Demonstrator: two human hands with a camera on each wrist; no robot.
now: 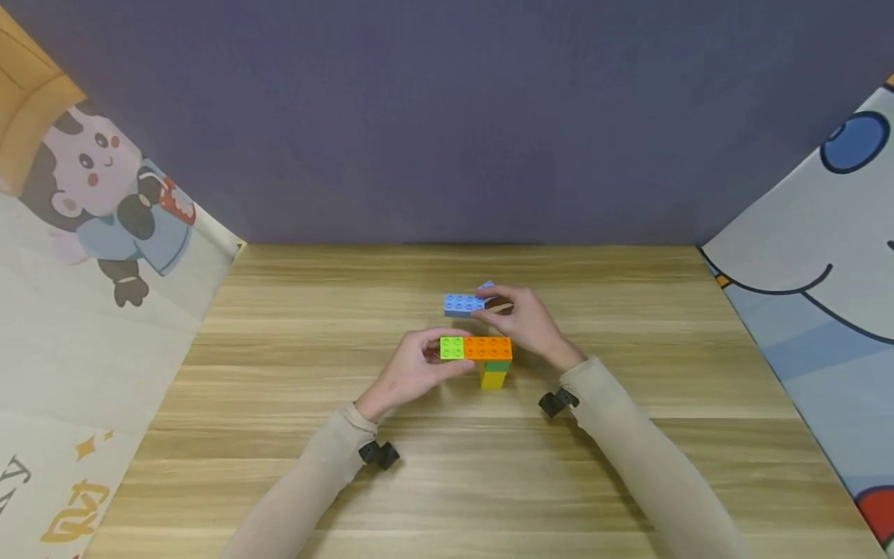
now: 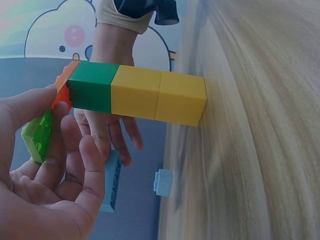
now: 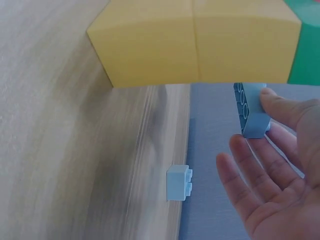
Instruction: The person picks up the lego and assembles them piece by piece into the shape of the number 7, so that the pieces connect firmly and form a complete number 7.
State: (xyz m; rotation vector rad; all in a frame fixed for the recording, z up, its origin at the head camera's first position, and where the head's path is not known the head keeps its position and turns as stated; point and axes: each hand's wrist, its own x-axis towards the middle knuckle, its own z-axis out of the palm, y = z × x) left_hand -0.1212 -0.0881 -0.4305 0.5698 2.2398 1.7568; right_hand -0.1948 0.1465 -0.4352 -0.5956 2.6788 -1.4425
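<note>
A tower of toy building bricks stands on the wooden table, with two yellow bricks (image 2: 158, 95) at the bottom and a green brick (image 2: 92, 87) above. Across its top lies an orange brick (image 1: 489, 347), overhanging to the left, with a lime green brick (image 1: 452, 348) at that end. My left hand (image 1: 412, 365) holds this overhanging part between thumb and fingers. Behind the tower, my right hand (image 1: 527, 318) pinches the right end of a long light-blue brick (image 1: 461, 304), raised off the table. A small light-blue brick (image 3: 177, 183) sits on the table beyond, partly behind my right fingers in the head view.
The wooden table (image 1: 314, 310) ends at a dark blue-grey panel (image 1: 447, 132) at the back. Side panels with cartoon prints (image 1: 105, 178) stand left and right. Each sleeve carries a small black wrist camera (image 1: 559, 402).
</note>
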